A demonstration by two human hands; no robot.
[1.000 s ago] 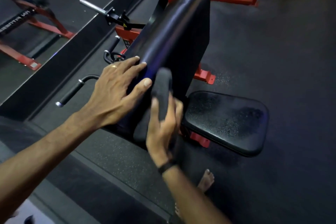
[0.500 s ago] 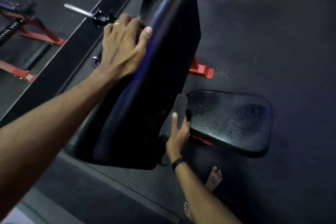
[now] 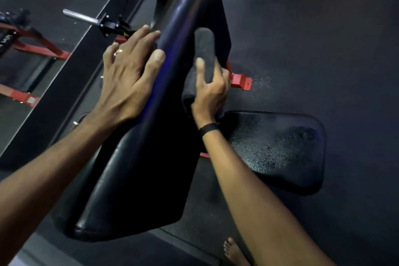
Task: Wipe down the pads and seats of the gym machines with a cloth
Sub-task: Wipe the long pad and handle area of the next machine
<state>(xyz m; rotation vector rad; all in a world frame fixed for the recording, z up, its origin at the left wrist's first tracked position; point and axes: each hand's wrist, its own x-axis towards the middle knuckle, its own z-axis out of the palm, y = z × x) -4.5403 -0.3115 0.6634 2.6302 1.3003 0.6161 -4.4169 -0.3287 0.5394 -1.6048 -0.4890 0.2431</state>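
Observation:
A long black back pad point(image 3: 151, 147) of a red-framed gym machine runs from the top centre down to the lower left. My left hand point(image 3: 129, 80) lies flat on the pad's left edge, fingers straight, a ring on one finger. A folded dark grey cloth point(image 3: 204, 49) is pressed against the right face of the pad, and my right hand point(image 3: 210, 90) grips its lower part, thumb on top. The black seat point(image 3: 280, 151) sits lower right, its surface speckled with droplets.
A chrome weight peg point(image 3: 81, 17) on a black bracket sticks out left of the pad. Red frame feet point(image 3: 241, 81) stand on the dark rubber floor. A mirror wall point(image 3: 32, 49) runs along the left. My bare foot point(image 3: 232, 250) is at the bottom.
My right hand has carried the cloth up the pad from near the seat to mid-height. My left hand has slid down the pad's left edge.

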